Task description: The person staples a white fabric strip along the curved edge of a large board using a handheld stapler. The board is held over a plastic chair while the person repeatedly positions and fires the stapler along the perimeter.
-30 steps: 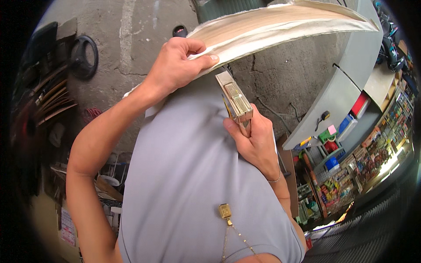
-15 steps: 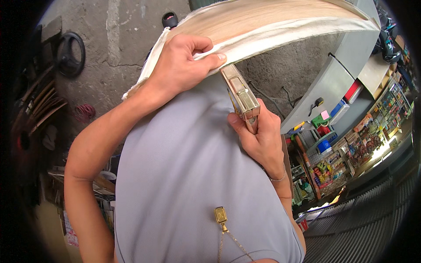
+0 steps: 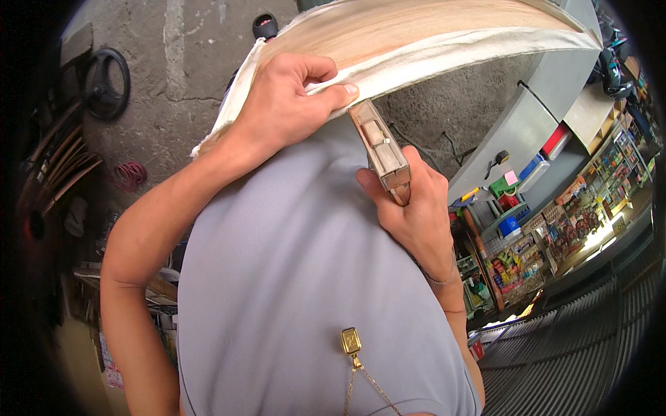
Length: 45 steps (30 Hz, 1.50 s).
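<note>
- Left grip point(image 3: 293, 104) pinches cloth point(image 3: 433, 64) at the near edge of the board point(image 3: 402, 35); cloth looks soft, board stiff
- Right grip point(image 3: 417, 211) wraps the handle of the stapler point(image 3: 380, 147), nose by that edge; likely heavy, rigid, best held there

Staple gun point(image 3: 381, 147) now against the white cloth point(image 3: 430, 68), earlier just apart

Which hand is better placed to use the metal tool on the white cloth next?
Probably the right hand: it holds the metal tool, its front end near the white cloth. The left hand pinches that cloth along the curved panel.
</note>
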Each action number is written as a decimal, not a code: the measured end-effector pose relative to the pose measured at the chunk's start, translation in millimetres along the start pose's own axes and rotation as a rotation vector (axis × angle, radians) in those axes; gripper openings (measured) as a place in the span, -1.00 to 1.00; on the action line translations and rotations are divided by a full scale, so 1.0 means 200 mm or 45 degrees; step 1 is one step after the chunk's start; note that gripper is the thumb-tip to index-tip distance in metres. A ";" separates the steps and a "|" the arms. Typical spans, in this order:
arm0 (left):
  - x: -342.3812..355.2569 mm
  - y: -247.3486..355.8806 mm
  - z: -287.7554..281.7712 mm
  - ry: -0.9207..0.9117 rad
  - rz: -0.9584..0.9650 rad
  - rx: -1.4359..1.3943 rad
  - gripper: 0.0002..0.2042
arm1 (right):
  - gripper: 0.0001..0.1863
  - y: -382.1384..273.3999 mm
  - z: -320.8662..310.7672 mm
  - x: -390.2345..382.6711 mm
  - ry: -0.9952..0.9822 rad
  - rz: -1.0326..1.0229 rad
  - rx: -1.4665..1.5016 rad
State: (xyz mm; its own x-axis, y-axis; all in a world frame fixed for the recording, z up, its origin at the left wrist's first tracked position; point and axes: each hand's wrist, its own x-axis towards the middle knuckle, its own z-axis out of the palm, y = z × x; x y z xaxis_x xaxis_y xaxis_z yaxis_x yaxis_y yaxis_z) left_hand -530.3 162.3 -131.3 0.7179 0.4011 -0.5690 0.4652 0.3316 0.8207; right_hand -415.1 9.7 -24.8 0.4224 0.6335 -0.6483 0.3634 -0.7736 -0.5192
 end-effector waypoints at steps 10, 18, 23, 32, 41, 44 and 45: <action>0.03 -0.03 -0.02 0.042 0.013 -0.080 -0.72 | -0.70 0.10 0.08 0.02 0.045 -0.076 0.109; 0.04 -0.02 -0.03 0.028 -0.011 -0.028 -0.72 | -0.74 0.25 -0.17 -0.13 0.125 0.144 0.627; 0.04 -0.03 -0.05 -0.040 -0.009 -0.040 -0.74 | -0.71 0.35 -0.35 0.03 0.626 -0.349 -0.029; 0.00 0.00 -0.05 0.248 0.075 0.322 -0.63 | -0.65 -0.01 -0.29 0.87 1.126 -1.403 -0.614; -0.20 0.01 0.05 0.737 0.373 1.079 -0.63 | -0.61 0.02 -0.25 0.99 0.746 -1.397 -0.379; -0.21 0.00 0.13 0.900 0.382 1.099 -0.72 | -0.55 0.04 -0.26 1.00 0.684 -1.385 -0.349; -0.22 -0.01 0.15 0.948 0.409 1.097 -0.75 | -0.55 0.04 -0.27 0.99 0.666 -1.388 -0.326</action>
State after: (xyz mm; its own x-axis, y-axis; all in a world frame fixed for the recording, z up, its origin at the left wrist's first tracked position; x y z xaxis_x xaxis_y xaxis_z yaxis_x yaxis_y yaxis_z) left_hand -547.0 118.5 -107.5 0.5195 0.8544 0.0137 0.7191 -0.4458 0.5331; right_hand -284.5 129.4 -127.0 0.0568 0.9210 0.3854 0.8606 0.1505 -0.4865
